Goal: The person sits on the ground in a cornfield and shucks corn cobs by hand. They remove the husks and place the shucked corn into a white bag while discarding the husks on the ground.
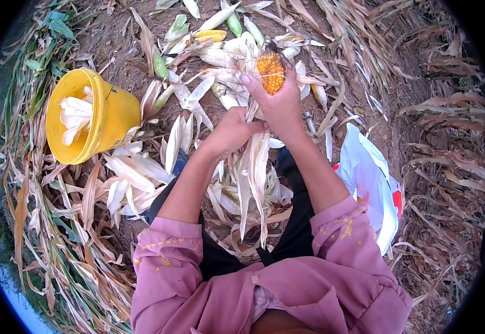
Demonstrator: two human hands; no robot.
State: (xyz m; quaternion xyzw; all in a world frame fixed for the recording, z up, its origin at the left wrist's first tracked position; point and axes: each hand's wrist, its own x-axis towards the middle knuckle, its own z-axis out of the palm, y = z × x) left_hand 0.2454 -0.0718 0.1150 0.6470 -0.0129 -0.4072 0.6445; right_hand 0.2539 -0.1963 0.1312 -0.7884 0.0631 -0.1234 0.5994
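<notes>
An ear of corn (270, 75) with bare orange-yellow kernels lies in my right hand (279, 98), its dark silk pointing away from me. Pale strands cross the kernels. My left hand (236, 129) is closed on dry corn husks (254, 167) just below the ear; they hang down between my knees. Past my hands lie several ears on the soil, among them a bare yellow ear (210, 36) and a green-husked ear (159, 63).
To the left a yellow plastic bucket (119, 110) lies tilted, with pale husks (76, 112) inside. An open white sack (361, 163) stands at the right. Loose husks (131, 175) lie beside my left leg. Dry corn stalks (58, 225) are heaped along the left, with more at the right.
</notes>
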